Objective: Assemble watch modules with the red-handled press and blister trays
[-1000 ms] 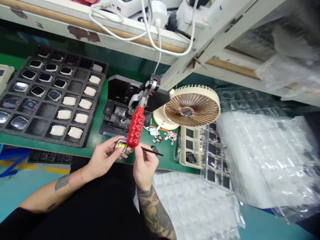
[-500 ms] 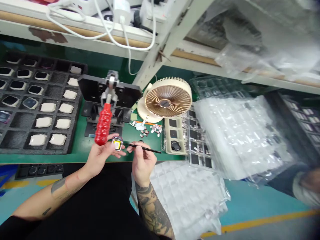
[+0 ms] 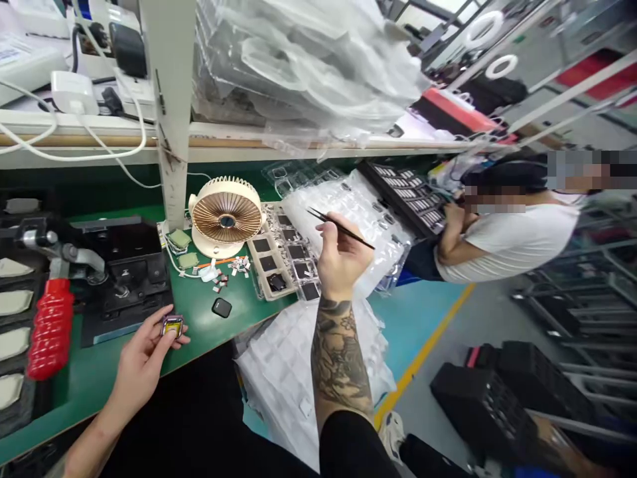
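Observation:
My left hand (image 3: 149, 348) is closed round a small square watch case (image 3: 172, 326), its yellow inside facing up, near the table's front edge. Black tweezers (image 3: 343, 229) sit pinched in my right hand (image 3: 343, 255), raised over the stacked clear plastic trays (image 3: 363, 212) on the right. The tweezer tips point up and to the left; I see nothing between them. A small black rounded-square piece (image 3: 221, 307) lies on the green table to the right of my left hand.
A cream fan (image 3: 226, 219) stands behind several scattered small parts (image 3: 239, 265). Beside it is a beige compartment tray (image 3: 270, 262). A press with a red handle (image 3: 51, 328) stands at left. At right, a co-worker in a white shirt (image 3: 517, 239) is near a black tray (image 3: 403, 196).
The view has swung right, bringing the co-worker into sight. My right hand has moved away from the watch case, up and right with the tweezers. My left hand still holds the case.

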### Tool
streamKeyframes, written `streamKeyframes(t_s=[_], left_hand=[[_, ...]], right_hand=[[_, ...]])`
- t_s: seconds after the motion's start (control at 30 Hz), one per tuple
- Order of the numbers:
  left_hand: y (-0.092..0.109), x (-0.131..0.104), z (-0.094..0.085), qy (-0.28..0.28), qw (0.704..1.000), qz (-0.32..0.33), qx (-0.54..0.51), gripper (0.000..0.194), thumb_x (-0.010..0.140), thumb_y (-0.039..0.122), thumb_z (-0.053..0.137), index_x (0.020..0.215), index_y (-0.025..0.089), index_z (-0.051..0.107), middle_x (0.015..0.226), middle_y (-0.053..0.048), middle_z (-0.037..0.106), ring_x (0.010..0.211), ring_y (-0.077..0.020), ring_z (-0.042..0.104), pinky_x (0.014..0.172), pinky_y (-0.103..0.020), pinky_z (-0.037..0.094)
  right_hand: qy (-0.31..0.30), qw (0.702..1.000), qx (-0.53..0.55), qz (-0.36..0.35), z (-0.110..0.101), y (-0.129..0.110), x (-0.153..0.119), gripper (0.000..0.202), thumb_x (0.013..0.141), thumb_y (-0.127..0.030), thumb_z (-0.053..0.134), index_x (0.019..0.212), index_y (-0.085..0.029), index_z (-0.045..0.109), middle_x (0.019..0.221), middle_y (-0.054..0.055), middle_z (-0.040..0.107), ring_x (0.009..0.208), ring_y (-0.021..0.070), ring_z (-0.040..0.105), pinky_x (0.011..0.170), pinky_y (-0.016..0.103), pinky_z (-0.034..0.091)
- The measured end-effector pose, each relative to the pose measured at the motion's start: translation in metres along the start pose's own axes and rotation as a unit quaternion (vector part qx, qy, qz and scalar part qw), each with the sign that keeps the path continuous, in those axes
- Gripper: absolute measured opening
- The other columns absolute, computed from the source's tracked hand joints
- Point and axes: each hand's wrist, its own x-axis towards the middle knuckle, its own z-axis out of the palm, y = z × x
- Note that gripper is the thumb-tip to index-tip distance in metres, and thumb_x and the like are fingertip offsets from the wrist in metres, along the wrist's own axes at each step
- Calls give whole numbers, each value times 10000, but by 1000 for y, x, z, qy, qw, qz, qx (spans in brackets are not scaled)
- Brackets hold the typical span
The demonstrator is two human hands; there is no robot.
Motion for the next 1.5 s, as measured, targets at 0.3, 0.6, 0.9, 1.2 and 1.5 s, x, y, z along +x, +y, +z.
streamKeyframes(t_s=[0.3,0.6,0.9,1.2,1.5], left_hand=[[-16,-7,-12,9,994,48,101,349,1035,472,751,1271,215,767,1191,-97,866,1044,-289,860,930,-370,715],[-5,-4,-13,-8,994,42,96,351,1015,489,767,1247,226,755,1180,-101,869,993,-304,867,897,-422,744],[-2,0,-11,-6,997,38,64,459,996,527,788,1323,232,660,1147,-106,870,958,-306,867,816,-404,725],[0,-2,-5,-7,999,36,24,396,1018,482,785,1262,228,604,1184,-120,862,991,-300,862,821,-404,697],[-2,-2,-9,-35,999,32,12,358,1048,448,757,1275,226,592,1212,-122,853,1005,-270,847,881,-389,652]], right_hand=[[-261,920,-22,-292,40,-45,-165,334,1065,-165,651,1383,-250,707,1057,48,798,938,187,733,816,366,582],[-415,867,-125,-245,44,-24,-163,313,1105,-166,555,1373,-232,702,1279,93,765,1146,224,662,962,388,521],[-511,762,-394,60,-50,63,7,117,924,-84,751,950,-160,837,1128,119,772,1013,195,708,862,261,508],[-521,762,-379,67,-19,72,10,275,918,-155,750,649,-132,700,910,117,796,823,118,722,723,220,447],[-570,678,-462,42,-22,69,7,121,939,-171,709,1012,-140,800,1260,206,763,1074,261,734,853,296,510]])
